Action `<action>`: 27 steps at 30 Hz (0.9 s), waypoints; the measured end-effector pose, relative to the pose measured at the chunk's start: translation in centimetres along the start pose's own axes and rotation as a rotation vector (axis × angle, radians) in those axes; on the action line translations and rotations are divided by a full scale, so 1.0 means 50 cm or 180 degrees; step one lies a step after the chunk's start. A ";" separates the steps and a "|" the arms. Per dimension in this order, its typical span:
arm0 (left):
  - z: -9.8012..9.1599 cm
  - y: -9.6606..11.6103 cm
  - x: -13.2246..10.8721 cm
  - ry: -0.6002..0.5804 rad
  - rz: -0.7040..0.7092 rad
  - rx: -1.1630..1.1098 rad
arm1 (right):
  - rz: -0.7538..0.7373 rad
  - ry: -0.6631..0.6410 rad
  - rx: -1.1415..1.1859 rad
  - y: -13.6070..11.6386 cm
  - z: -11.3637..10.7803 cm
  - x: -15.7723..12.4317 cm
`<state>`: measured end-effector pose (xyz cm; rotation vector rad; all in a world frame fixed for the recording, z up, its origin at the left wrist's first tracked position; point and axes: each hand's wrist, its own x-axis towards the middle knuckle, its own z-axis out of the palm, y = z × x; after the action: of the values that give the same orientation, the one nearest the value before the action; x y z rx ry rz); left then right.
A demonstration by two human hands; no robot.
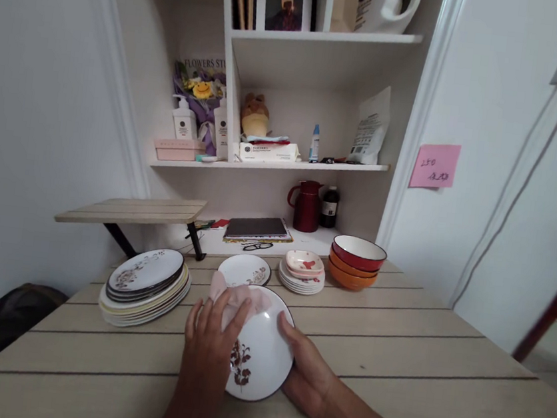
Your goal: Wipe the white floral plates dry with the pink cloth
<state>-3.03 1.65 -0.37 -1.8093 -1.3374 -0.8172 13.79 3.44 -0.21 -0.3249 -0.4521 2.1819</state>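
A white plate (267, 352) with a dark rim and brown flower print is tilted above the front of the table. My right hand (308, 367) grips its right edge, thumb on the face and fingers underneath. My left hand (214, 329) presses a thin pale pink cloth (251, 300) against the plate's upper left part, its fingers closed over the cloth. Just behind lies another flowered plate (244, 271), partly covered by the cloth. To the left stands a stack of plates (143, 287), dark-rimmed ones on top of cream ones.
Small dishes (302, 275) are stacked right of centre, beside nested red and orange bowls (355, 265). A small raised wooden shelf (132, 211) stands at the back left. Behind are a laptop (256, 228), glasses (258, 246) and a dark red jug (307, 207).
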 end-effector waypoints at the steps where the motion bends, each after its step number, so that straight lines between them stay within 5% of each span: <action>1: 0.000 0.001 0.000 -0.0002 0.0037 -0.0066 | -0.0012 -0.0010 0.0008 -0.001 -0.001 0.001; 8: 0.023 0.015 -0.018 -0.0453 0.0826 -0.0506 | -0.0144 0.0236 -0.0109 -0.007 -0.015 0.010; 13: 0.077 0.023 -0.044 -0.0662 0.0964 -0.0762 | -0.0360 0.0433 -0.0336 -0.017 -0.010 0.006; 17: 0.070 0.022 -0.037 -0.0745 0.1040 -0.0804 | -0.0442 0.0343 -0.0808 -0.014 0.002 -0.006; 22: 0.031 0.005 -0.009 -0.0437 0.0789 -0.0438 | -0.0393 0.0058 -0.0718 -0.003 0.010 -0.010; 27: 0.037 0.002 -0.018 -0.0083 0.0766 -0.0429 | -0.0459 0.0522 -0.0426 -0.030 -0.003 0.003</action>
<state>-3.06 2.76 -2.13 -2.0451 -1.0747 -0.7701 14.80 4.42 0.28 -0.5241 -0.5143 1.9717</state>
